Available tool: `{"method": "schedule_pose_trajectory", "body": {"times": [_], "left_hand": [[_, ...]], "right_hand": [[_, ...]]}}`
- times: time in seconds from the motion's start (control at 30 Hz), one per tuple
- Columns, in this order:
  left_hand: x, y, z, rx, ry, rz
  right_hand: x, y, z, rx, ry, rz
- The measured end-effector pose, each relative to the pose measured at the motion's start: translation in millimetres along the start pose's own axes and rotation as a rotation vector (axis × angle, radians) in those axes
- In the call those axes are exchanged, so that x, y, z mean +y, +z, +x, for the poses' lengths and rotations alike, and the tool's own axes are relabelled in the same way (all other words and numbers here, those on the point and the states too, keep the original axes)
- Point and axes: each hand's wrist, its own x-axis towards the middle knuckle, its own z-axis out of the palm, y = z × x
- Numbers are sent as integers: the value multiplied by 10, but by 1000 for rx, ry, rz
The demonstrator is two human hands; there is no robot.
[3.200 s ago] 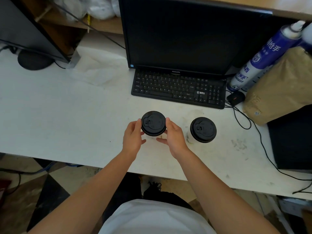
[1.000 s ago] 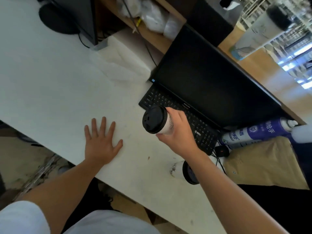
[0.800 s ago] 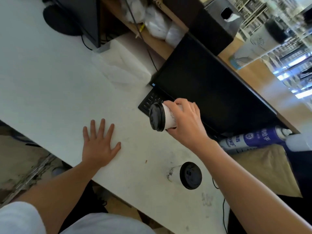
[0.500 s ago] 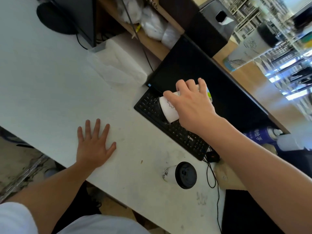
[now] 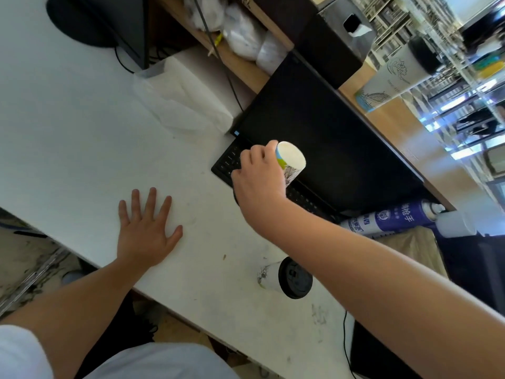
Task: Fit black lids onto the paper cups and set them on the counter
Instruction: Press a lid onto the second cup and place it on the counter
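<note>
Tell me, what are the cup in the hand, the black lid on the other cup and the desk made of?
The held cup looks like paper: matte white wall, printed picture.
The black lid looks like plastic: smooth, slightly shiny, with moulded ridges.
The desk has a hard, smooth white top, scuffed in places, maybe laminate; I can't tell for sure.

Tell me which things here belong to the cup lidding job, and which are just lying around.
Job: held paper cup, right hand, lidded cup on the desk, lidded cup on the counter.
Lying about: keyboard, monitor, spray can, tissue box.
</note>
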Motion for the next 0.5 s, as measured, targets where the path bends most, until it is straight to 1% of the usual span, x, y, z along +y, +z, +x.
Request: {"method": "schedule_pose_trajectory", "body": {"times": [0.13,0.33,0.5], "left_hand": [[11,-5,-7,-12,-3,0],[9,-44,-9,-32,6,-9],[5,-67,-4,-54,-4,-7]], "right_hand": [[-203,43,25,-33,-8,-10],[-173,45,1,-1,8,6],[-205,44,-45,-20,1,50]]}}
